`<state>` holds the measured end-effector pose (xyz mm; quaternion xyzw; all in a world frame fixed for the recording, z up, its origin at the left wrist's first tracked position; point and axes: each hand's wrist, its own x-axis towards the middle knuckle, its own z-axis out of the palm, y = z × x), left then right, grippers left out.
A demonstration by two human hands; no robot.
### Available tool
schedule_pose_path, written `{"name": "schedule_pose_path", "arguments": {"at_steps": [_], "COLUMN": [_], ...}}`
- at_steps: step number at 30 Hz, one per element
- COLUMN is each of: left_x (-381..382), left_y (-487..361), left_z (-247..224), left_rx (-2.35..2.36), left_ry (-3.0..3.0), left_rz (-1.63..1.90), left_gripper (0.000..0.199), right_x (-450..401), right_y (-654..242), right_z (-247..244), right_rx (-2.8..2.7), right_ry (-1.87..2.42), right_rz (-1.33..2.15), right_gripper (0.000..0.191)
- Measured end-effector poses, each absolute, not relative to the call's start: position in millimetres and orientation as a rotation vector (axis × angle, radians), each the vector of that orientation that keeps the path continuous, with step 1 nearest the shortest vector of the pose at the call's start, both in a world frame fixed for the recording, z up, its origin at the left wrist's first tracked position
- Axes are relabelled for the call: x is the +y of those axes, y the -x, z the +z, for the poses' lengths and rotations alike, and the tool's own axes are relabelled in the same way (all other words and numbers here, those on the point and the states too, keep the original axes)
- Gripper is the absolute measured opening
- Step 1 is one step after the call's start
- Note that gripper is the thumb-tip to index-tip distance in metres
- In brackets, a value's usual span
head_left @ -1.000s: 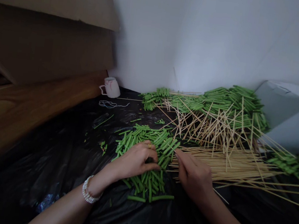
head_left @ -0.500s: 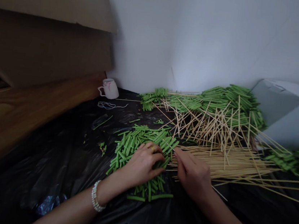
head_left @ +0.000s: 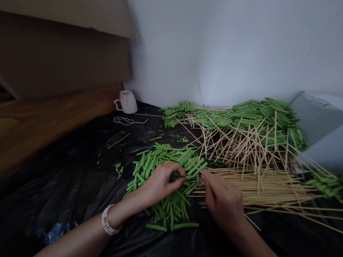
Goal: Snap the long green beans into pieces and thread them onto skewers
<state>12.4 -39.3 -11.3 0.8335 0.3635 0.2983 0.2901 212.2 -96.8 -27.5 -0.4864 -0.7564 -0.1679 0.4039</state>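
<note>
Short cut green stems [head_left: 150,165] lie in a loose heap on black plastic sheeting. Over the heap my left hand [head_left: 161,181] is closed, thumb and index finger pinched on a green stem piece [head_left: 188,176]. My right hand [head_left: 224,195] is closed round the end of a thin wooden skewer, mostly hidden by the fingers. At its tip several green pieces [head_left: 196,165] sit side by side, apparently threaded on it. Beside and behind my right hand lies a bundle of bare skewers [head_left: 270,186].
Filled skewers with green stems [head_left: 263,115] are piled along the wall, sticks pointing toward me. More green pieces [head_left: 336,186] lie far right by a pale box [head_left: 331,127]. A mug [head_left: 127,102] and coiled string [head_left: 125,120] are back left, near a cardboard box [head_left: 55,56].
My left hand has drawn its fingers together from a looser curl over the heap and now pinches a stem piece. My right hand has hardly moved.
</note>
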Motion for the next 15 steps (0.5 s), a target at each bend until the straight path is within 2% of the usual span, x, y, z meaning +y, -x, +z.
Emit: {"name": "schedule_pose_path", "arguments": {"at_steps": [6, 10, 15], "left_x": [-26.2, -23.6, -25.3], "left_y": [-5.0, -3.0, -3.6], "left_z": [-6.7, -3.6, -5.3], "left_rx": [1.01, 0.914, 0.84], "left_ry": [-1.65, -1.304, -1.14], "left_rz": [1.077, 1.066, 1.035], "left_gripper": [0.032, 0.028, 0.029], "right_x": [-98.0, -99.0, -100.0], "right_y": [-211.3, -208.8, -205.9], "right_z": [-25.0, -24.0, -24.9], "right_rx": [-1.896, -1.92, -1.96], "right_ry": [1.204, 1.207, 1.193], "right_rz": [-0.433, -0.42, -0.382], "right_gripper": [0.024, 0.024, 0.026]}}
